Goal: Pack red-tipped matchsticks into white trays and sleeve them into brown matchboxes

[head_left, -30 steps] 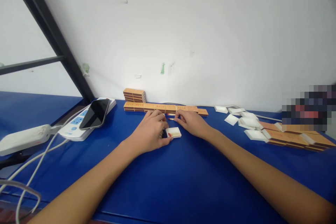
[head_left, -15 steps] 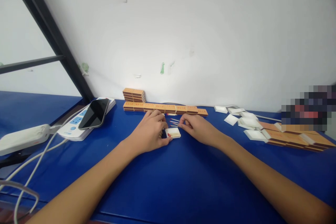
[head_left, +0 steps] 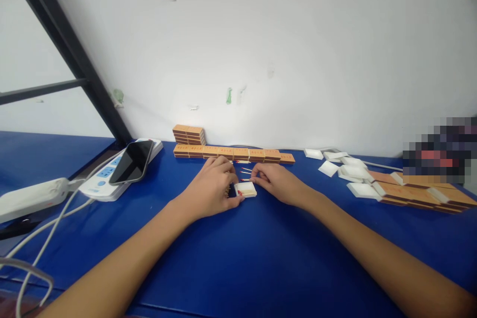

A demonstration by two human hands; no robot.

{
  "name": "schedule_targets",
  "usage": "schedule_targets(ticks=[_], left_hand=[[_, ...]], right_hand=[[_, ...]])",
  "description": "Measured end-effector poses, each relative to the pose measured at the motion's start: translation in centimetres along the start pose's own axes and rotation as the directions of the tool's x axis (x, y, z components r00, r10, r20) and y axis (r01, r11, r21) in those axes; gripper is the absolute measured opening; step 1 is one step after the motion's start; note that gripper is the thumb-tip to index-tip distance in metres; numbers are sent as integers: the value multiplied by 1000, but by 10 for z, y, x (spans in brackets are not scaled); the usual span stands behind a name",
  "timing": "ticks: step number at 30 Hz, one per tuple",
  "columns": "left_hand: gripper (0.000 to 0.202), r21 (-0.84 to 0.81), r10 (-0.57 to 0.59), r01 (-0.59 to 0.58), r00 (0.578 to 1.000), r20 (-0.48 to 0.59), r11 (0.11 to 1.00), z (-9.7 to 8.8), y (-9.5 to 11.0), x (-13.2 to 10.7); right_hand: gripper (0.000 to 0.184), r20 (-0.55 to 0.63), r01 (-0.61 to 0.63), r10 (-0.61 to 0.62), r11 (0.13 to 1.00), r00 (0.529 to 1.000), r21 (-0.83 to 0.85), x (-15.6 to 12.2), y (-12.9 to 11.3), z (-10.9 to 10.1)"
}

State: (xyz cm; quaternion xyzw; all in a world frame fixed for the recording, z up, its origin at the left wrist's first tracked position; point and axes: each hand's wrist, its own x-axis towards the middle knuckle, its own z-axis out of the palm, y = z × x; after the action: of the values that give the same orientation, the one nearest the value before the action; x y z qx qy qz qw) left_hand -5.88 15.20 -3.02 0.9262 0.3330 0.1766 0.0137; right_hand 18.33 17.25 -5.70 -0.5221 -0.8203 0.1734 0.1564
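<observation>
Left hand (head_left: 214, 186) curls on the blue surface (head_left: 261, 258), its thumb and fingers gripping the left end of a small white tray (head_left: 246, 189). Right hand (head_left: 278, 184), just beside the tray, pinches a match (head_left: 246, 179) between its fingertips. More matches (head_left: 244, 171) lie between the hands and a row of matchboxes (head_left: 238, 153) by the wall.
</observation>
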Motion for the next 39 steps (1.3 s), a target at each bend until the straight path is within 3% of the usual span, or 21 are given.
schedule_targets(ticks=[6,10,13,17,25,34,37,39], left_hand=[[25,22,-13,13,1000,-10,1000,1,0,0],[26,18,0,0,1000,-16,1000,1,0,0],[25,12,2,-2,1000,-12,1000,0,0,0],[24,11,-2,2,1000,-6,1000,0,0,0],[26,7,2,-2,1000,-8,1000,1,-1,0],[26,40,-17,17,1000,-5,999,-1,-2,0],[26,34,-16,16,1000,-2,999,0,-3,0],[26,29,-19,19,1000,-2,999,0,-2,-1]], right_hand=[[12,-47,22,-19,998,999,64,-13,-15,-15],[9,-16,77,-77,995,997,56,-19,-24,-13],[12,-69,81,-76,995,995,66,-14,-19,-9],[17,-172,-15,31,995,985,94,3,0,-6],[12,-101,-41,45,998,994,38,12,10,8],[12,-35,113,-112,993,993,27,-11,-12,-14],[10,9,141,-142,990,990,16,-15,-21,-15],[14,-27,147,-146,989,989,20,-10,-21,-13]])
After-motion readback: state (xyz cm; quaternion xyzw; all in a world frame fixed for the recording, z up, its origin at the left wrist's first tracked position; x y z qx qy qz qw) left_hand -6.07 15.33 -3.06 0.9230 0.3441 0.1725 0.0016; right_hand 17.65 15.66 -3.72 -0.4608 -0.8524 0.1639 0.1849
